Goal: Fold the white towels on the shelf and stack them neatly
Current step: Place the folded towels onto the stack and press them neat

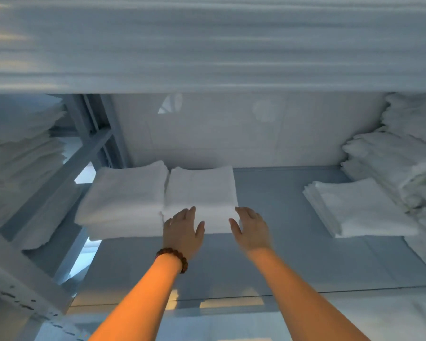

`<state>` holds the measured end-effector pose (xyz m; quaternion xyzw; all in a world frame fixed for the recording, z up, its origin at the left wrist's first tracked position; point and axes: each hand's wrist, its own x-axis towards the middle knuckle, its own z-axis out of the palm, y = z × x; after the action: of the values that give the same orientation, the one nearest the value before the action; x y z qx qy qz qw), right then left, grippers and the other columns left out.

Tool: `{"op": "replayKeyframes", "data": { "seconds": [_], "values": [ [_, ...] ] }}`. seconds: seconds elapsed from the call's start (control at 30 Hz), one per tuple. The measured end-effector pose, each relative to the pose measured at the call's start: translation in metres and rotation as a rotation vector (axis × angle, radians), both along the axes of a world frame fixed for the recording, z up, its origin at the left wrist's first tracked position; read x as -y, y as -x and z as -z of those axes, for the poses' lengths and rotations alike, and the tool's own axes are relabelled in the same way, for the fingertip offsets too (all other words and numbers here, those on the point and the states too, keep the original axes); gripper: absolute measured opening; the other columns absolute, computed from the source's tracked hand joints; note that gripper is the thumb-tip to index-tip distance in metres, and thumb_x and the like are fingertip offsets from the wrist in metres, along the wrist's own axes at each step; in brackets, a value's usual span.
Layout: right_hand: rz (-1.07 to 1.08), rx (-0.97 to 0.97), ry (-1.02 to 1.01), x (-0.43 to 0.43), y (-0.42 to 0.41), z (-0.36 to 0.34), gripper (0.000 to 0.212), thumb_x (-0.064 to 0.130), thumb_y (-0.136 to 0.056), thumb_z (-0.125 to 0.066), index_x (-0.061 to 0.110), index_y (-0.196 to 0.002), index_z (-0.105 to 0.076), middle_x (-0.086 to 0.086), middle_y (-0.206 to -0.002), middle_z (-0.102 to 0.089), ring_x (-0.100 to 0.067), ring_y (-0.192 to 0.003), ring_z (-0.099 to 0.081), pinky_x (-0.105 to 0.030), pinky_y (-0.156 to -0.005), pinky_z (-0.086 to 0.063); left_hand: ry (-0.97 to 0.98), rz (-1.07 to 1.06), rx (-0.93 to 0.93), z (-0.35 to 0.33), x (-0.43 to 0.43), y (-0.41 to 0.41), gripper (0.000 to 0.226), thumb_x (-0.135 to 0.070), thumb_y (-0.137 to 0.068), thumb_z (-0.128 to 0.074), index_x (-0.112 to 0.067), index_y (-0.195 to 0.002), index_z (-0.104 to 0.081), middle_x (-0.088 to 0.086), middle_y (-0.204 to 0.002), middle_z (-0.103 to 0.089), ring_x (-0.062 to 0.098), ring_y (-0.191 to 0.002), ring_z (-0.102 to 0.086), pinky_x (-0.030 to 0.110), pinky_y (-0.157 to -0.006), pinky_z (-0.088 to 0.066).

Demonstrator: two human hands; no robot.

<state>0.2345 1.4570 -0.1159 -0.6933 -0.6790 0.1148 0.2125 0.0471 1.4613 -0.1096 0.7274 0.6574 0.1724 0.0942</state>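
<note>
A stack of folded white towels [202, 190] lies on the grey shelf [276, 242], pressed against a second folded stack [126, 200] to its left. My left hand [182, 230], with a bead bracelet at the wrist, reaches to the near edge of the middle stack with fingers straight. At the stack's near right corner my right hand [250, 230] is spread flat. Neither hand holds anything. Whether the fingertips touch the towel is unclear.
Another folded pile [362, 207] sits at the right, with a tall heap of towels [391, 153] behind it. More linen [22, 148] fills the neighbouring bay past the metal upright [84, 153]. The shelf above [207, 57] hangs low overhead.
</note>
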Motion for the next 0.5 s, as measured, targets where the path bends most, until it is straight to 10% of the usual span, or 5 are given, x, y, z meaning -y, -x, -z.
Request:
{"op": "replayKeyframes", "data": {
  "seconds": [0.5],
  "values": [
    [-0.012, 0.073, -0.065, 0.010, -0.301, -0.009, 0.043, 0.035, -0.096, -0.040, 0.017, -0.136, -0.044, -0.002, -0.140, -0.045, -0.024, -0.125, -0.044, -0.038, -0.101, -0.039, 0.060, 0.004, 0.033, 0.009, 0.008, -0.315, 0.055, -0.046, -0.097, -0.029, -0.021, -0.146, -0.025, 0.004, -0.152, -0.029, 0.022, -0.138, -0.027, 0.039, -0.112, -0.021]
  ]
}}
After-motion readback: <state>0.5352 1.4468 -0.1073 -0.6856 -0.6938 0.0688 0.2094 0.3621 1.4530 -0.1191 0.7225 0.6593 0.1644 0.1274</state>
